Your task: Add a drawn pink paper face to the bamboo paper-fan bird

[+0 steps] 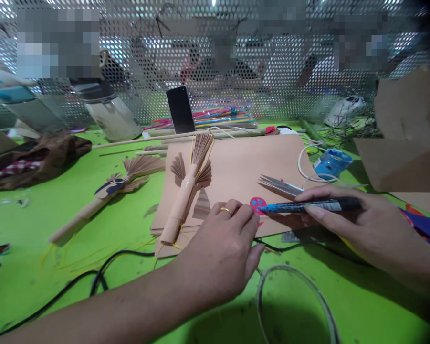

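My right hand (pixel 372 224) grips a paint marker (pixel 308 205) with a black barrel and a blue-smeared front end. The marker's tip touches a small red paper piece (pixel 258 202) with blue spots. Scissor blades (pixel 281 185) stick out beside my right index finger; the handles are hidden. My left hand (pixel 229 243), with a ring on one finger, lies with curled fingers at the red piece's left edge and appears to press it down. Underneath are stacked brown paper sheets (pixel 236 157). A rolled-paper figure with pleated fans (pixel 188 191) lies on them, left of my left hand.
A second paper figure (pixel 93 208) lies left on the green table (pixel 129 296). Behind stand a phone (pixel 181 110), bottle (pixel 107 110) and perforated metal screen (pixel 272 71). Blue paint jar (pixel 332 163) and folded cardboard (pixel 404 162) are right. A black cable (pixel 110 265) and white hoop (pixel 293 270) lie nearer.
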The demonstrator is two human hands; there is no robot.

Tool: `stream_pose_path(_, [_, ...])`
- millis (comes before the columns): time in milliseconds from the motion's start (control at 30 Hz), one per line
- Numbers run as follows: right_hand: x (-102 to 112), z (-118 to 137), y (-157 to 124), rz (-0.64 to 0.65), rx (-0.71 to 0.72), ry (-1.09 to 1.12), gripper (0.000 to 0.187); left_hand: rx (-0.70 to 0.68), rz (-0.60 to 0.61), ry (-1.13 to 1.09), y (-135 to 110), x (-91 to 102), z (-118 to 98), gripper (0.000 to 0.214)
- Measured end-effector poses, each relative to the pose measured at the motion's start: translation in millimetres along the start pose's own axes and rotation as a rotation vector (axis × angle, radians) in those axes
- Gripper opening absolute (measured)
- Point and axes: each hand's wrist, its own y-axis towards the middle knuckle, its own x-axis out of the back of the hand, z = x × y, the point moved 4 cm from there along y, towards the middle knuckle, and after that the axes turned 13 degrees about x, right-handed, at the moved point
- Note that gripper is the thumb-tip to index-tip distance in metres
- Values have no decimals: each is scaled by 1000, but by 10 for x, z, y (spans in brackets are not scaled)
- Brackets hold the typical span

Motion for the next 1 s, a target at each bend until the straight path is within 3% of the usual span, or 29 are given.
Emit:
stream_pose_path(333, [13, -16, -14, 12, 48, -28, 15, 1, -1, 2, -1, -7, 6, 38])
stream_pose_path(567, [-1, -67, -38, -15, -8, 20, 15, -6, -3, -5, -5, -7, 0, 37])
stream_pose_path(867, [5, -25, -29, 27, 64, -43, 16, -4, 1, -4, -1, -11, 8, 39])
stream_pose_path(1000, [13, -62, -35, -31, 34, -7, 16, -5, -6, -5, -3, -10, 10, 40])
